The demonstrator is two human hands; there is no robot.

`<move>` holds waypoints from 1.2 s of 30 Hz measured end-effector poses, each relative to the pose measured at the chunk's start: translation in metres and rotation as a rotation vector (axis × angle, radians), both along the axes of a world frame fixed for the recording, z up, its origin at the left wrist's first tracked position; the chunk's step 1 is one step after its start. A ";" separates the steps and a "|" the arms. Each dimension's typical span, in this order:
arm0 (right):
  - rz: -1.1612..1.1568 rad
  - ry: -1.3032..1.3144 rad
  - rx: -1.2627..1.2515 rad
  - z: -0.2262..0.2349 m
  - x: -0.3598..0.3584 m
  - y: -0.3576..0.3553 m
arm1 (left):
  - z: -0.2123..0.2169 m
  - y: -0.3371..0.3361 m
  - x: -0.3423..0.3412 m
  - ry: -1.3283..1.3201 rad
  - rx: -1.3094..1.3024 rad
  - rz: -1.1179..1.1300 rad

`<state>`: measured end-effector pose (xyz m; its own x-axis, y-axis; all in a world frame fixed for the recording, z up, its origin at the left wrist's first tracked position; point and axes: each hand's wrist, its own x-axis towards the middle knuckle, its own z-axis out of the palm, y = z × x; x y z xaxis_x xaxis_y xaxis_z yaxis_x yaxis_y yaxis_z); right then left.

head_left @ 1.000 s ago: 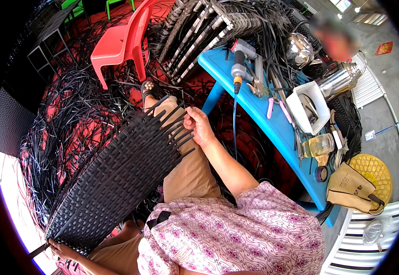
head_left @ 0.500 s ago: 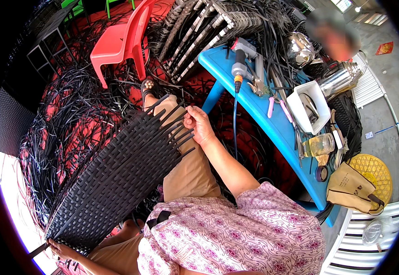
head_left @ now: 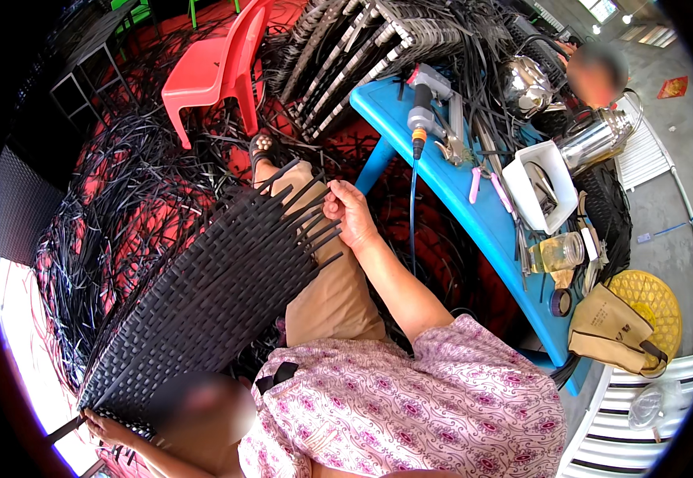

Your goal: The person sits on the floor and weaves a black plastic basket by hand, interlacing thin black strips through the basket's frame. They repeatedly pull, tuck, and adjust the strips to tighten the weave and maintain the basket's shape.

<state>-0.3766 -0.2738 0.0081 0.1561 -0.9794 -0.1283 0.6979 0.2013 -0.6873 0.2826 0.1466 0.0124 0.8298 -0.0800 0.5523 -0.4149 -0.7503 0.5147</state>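
Hands are held well apart on the work, with a dark woven panel [head_left: 203, 295] spread between them across the legs; by the left hand [head_left: 107, 429] its lower corner is touched, though whether the fingers are closed round the edge cannot be told, while the right hand [head_left: 350, 213] is kept at the opposite end with fingertips drawn in beside the loose strand ends [head_left: 329, 260], and whether one is pinched cannot be made out. Over the last second only the view has been shifted slightly; both hands and panel are seen posed as before, and the weave is judged to be no further along, its ends still left free. To the right of the right hand, a blue surface [head_left: 442, 179] is laid with a corded tool [head_left: 424, 111], a pink-handled tool [head_left: 475, 185], a white container [head_left: 526, 199] and a glass jar [head_left: 560, 252]. No brand can be made out; dark printing is borne by the tan bag [head_left: 609, 319], lower and farther right of that hand, but it is too small to be read with certainty
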 end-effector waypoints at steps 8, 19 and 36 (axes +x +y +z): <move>-0.276 0.166 0.101 0.023 -0.012 0.008 | 0.020 -0.012 -0.043 -0.333 0.043 -0.302; -0.553 0.660 0.071 0.010 -0.090 -0.005 | 0.052 -0.045 -0.157 0.589 -1.134 -0.463; 0.376 1.156 -1.178 0.146 0.089 0.155 | 0.122 -0.162 -0.379 1.021 -0.711 -1.213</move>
<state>-0.2875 -0.1187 0.1537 0.7391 -0.5524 0.3855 -0.2041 -0.7290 -0.6534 -0.0966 -0.0156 0.1340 0.4955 -0.8642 0.0877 0.1517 0.1856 0.9708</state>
